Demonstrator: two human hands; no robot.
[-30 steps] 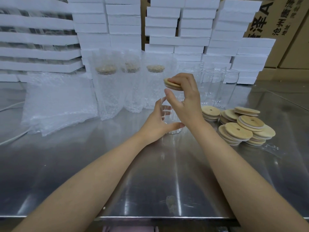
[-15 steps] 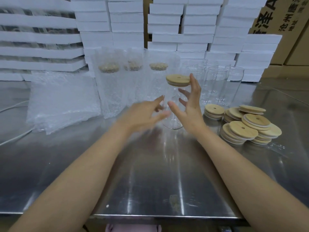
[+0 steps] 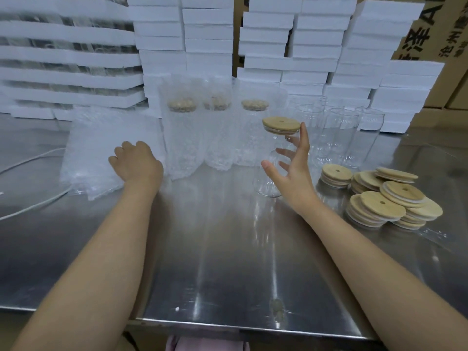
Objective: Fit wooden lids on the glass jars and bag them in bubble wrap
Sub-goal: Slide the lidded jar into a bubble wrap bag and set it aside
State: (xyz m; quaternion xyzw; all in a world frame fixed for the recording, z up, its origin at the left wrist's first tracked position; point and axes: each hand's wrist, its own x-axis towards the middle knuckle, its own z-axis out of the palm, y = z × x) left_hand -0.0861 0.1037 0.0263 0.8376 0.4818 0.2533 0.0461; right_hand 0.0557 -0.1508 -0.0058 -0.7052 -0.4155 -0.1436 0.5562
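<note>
While my right hand (image 3: 293, 173) hangs wide open beside the lidded jar (image 3: 263, 183), nothing steadies it.
A knock could tip it on the bench (image 3: 228, 249) and pop its wooden lid (image 3: 281, 124) loose; left of the jar, my left hand (image 3: 135, 163) rests on the bubble-wrap bags (image 3: 101, 143), grip unclear.

The round wooden lid (image 3: 281, 124) on my clear glass jar (image 3: 263, 186) is pale tan with a faint grain. The loose stacked lids (image 3: 379, 206) match it and show white rims. The bubble-wrap bags (image 3: 101, 148) are milky-clear, dotted all over. My steel bench (image 3: 228, 249) is streaky grey, the foam blocks (image 3: 210, 34) white, and the cardboard boxes (image 3: 453, 79) brown with black print.
</note>
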